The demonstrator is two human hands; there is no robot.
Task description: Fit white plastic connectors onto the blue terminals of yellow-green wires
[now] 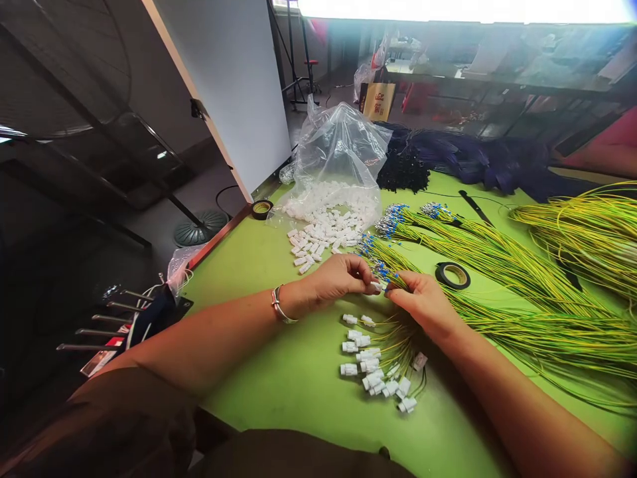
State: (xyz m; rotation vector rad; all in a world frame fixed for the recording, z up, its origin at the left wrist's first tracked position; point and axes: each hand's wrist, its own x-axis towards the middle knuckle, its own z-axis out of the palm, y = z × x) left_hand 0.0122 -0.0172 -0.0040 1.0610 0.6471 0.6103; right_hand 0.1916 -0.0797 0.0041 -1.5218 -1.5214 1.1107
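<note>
My left hand (341, 277) pinches a small white plastic connector (378, 286) between thumb and fingers. My right hand (423, 300) meets it fingertip to fingertip and grips a yellow-green wire with a blue terminal (384, 272) at the connector. Both hands hover over a green table (279, 372). Just below them lie several wires with white connectors fitted on their ends (379, 370). A loose heap of white connectors (326, 229) lies beyond my left hand, spilling from a clear plastic bag (338, 153).
Long bundles of yellow-green wires (522, 292) cover the right of the table. Two rolls of black tape (452, 275) (261, 209) and dark cable bundles (448, 162) lie further back. A white board (233, 86) stands at the left edge, metal pegs (99, 318) below it.
</note>
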